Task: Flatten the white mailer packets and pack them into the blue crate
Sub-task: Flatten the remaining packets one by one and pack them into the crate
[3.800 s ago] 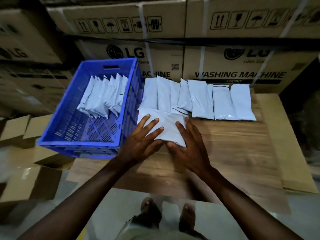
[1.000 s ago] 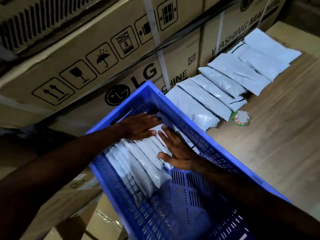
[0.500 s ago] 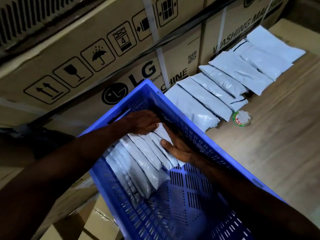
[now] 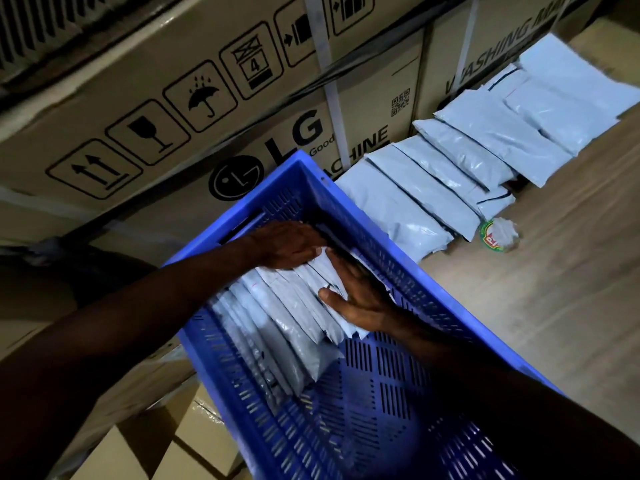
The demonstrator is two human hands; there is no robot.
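Both hands lie flat and open inside the blue crate [image 4: 349,403], left hand [image 4: 289,244] and right hand [image 4: 360,299] pressing the leaning packets [image 4: 298,317], while unpacked mailers [image 4: 450,174] run lengthwise on the surface [image 4: 554,289] rightward, nearer the right hand.

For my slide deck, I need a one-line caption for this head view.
Both hands, left hand and right hand, press white packets together inside the blue crate.
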